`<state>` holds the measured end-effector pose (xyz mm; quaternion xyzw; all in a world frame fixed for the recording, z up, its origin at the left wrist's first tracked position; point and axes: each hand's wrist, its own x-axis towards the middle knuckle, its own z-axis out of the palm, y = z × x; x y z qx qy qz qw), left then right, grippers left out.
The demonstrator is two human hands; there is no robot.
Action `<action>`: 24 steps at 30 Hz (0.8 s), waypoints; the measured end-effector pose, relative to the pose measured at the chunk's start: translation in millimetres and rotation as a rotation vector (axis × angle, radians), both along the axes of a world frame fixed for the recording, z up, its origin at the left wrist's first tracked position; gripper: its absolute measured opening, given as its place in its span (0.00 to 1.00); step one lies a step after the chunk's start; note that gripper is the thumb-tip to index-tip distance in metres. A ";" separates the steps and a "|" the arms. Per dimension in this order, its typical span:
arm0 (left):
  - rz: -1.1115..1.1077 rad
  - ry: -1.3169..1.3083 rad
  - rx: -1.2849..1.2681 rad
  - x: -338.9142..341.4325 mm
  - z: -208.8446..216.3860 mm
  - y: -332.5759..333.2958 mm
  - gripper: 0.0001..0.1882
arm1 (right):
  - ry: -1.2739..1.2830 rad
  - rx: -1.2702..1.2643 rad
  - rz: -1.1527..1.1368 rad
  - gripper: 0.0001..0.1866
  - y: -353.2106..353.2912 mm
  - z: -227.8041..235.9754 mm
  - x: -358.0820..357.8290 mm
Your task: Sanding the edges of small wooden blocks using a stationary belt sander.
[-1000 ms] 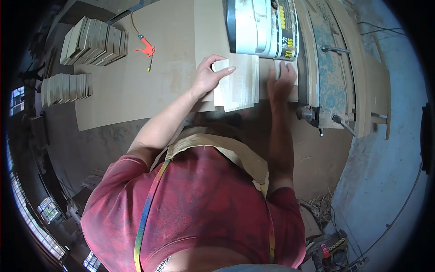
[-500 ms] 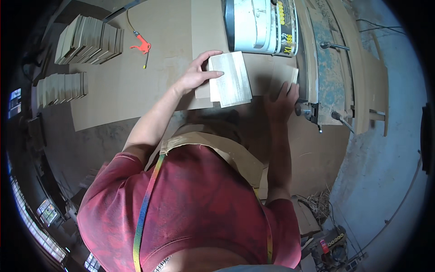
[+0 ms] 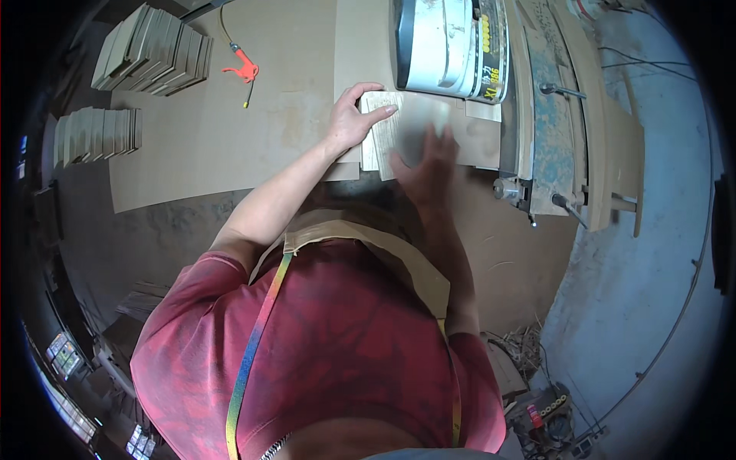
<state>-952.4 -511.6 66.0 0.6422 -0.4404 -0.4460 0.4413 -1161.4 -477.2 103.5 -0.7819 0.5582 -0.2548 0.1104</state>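
Observation:
My left hand (image 3: 355, 121) grips a few small pale wooden boards (image 3: 383, 138) at the bench's near edge. Its thumb lies across the top face and its fingers wrap the far left side. Just to the right, my right hand (image 3: 429, 169) is smeared by motion over the cardboard-coloured bench cover (image 3: 222, 146). A pale blurred patch shows beyond its fingertips; whether the hand holds anything is unclear.
Two stacks of wooden boards (image 3: 153, 54) (image 3: 100, 134) stand at the left. An orange air blow gun (image 3: 244, 67) lies behind my left hand. A white bucket (image 3: 441, 46) sits at the back, beside a blue-and-tan machine (image 3: 553, 115) on the right.
My right hand has swung left from beside the machine to next to the boards. The pale piece at its fingers has left that spot. My left hand keeps its grip on the boards.

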 end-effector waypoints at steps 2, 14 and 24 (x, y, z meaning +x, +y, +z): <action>0.007 0.048 0.007 5.8 1.4 4.2 0.37 | -0.055 -0.034 -0.047 0.42 6.0 -1.8 -31.6; -0.067 0.033 0.003 4.6 8.0 6.6 0.33 | 0.081 -0.275 -0.125 0.29 -109.3 -81.2 -86.1; 0.083 0.118 0.041 9.5 -2.2 -5.1 0.29 | -0.054 -0.040 0.111 0.37 6.7 -1.4 42.4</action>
